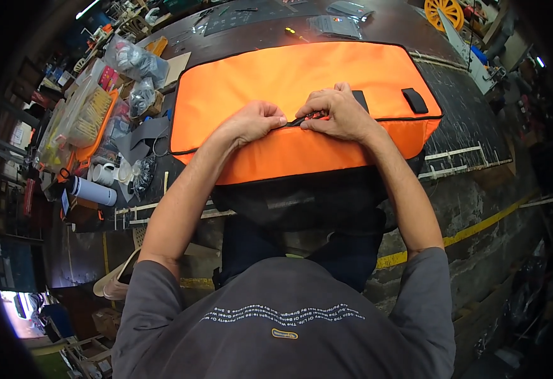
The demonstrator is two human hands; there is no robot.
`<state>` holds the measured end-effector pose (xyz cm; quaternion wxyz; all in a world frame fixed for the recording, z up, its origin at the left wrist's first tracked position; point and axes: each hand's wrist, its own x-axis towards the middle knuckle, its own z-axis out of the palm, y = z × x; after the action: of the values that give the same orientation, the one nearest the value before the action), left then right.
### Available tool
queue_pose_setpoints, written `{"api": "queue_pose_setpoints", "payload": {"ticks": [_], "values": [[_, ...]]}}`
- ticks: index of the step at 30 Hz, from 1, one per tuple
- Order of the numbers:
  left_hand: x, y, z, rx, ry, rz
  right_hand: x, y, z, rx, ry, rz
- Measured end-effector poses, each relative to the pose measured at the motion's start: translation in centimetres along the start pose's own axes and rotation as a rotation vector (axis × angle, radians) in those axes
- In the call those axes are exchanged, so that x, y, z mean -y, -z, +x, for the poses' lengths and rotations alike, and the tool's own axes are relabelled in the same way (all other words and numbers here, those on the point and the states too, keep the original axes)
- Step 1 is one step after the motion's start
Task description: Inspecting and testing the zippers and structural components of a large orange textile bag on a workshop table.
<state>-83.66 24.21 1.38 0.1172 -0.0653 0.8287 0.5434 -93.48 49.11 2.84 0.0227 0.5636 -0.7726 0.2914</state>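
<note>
Left hand [254,122] pinching black trim [409,118] of orange bag [257,72], thumb and fingertips tight together; right hand [343,114] curled snug round small red-and-black tool [318,115], tip aimed left at other hand's fingers; bag's lying on dark table [472,114], near edge, long axis left-right, trimmed seam facing wearer; both hands angled inward, knuckles up, forearms spread wide.

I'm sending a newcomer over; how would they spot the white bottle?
Find the big orange bag on the dark table. At the table's near-left corner is the white bottle, a cylinder. Its black lid distinguishes it from the white rounded items beside it.
</note>
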Motion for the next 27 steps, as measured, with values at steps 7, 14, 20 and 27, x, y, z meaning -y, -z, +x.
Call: {"api": "queue_pose_setpoints", "payload": {"ticks": [7, 14, 20, 27], "values": [[0.2, 0.2, 0.0, 0.013, -0.006, -0.001, 0.0, -0.3, -0.2, -0.029, 0.008, 0.029], [1.8, 6.1, -4.3, -0.537, -0.447, -0.086, -1.2, 1.7, -3.5, -0.456, -0.135, 0.214], [11.6, 14.4, -14.6, -1.134, -0.371, -0.198, -3.5, 2.4, -13.3, -0.777, -0.397, 0.244], [13.1, 8.4, -15.9, -1.195, -0.328, 0.231, -2.2, 0.5, -18.9, -0.945, -0.663, 0.155]]}}
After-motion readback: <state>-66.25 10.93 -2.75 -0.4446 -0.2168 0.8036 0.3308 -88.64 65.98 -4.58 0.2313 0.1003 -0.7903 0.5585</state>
